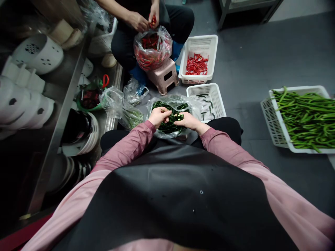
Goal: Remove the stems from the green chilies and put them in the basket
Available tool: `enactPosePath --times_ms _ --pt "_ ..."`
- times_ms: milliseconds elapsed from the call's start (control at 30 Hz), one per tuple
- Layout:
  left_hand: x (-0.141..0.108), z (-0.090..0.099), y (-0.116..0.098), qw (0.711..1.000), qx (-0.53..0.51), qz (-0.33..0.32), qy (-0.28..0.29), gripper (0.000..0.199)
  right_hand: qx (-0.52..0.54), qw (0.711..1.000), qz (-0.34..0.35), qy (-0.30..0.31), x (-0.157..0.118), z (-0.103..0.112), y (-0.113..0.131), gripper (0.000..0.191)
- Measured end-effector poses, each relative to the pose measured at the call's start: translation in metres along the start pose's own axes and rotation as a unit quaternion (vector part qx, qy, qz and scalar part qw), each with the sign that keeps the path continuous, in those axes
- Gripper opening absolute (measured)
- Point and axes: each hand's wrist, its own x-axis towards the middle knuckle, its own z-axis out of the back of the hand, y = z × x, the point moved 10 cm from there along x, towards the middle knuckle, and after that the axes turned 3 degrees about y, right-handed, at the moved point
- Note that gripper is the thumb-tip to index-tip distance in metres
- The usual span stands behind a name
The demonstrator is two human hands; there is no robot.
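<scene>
In the head view my right hand (190, 121) is closed around several green chilies (179, 116), their cut or pale ends showing. Close beside it, my left hand (158, 117) pinches with thumb and forefinger; whatever lies between the fingertips is too small to make out. Both hands hover over a clear plastic bag (192, 102) filled with dark green chilies (167, 128), in front of my lap. Just beyond my right hand stands a small white basket (219, 99) with a few green chilies scattered on its bottom.
Opposite, a person's hands (140, 21) hold red chilies above a bag of red chilies (149, 62) on a pink stool (163, 75). A white basket (213, 52) holds red chilies. Long green peppers (311, 118) fill a basket at right. A metal shelf (62, 101) with dishes flanks my left.
</scene>
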Motion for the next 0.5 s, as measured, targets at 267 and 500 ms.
enactPosePath --times_ms 267,500 --pt "0.004 0.018 0.004 0.999 0.040 0.032 -0.001 0.025 0.005 0.995 0.067 -0.068 -0.015 0.028 0.026 0.028" --pt "-0.031 -0.012 -0.016 0.754 0.628 -0.186 -0.053 0.020 0.239 0.925 -0.004 -0.295 -0.043 0.175 0.003 0.012"
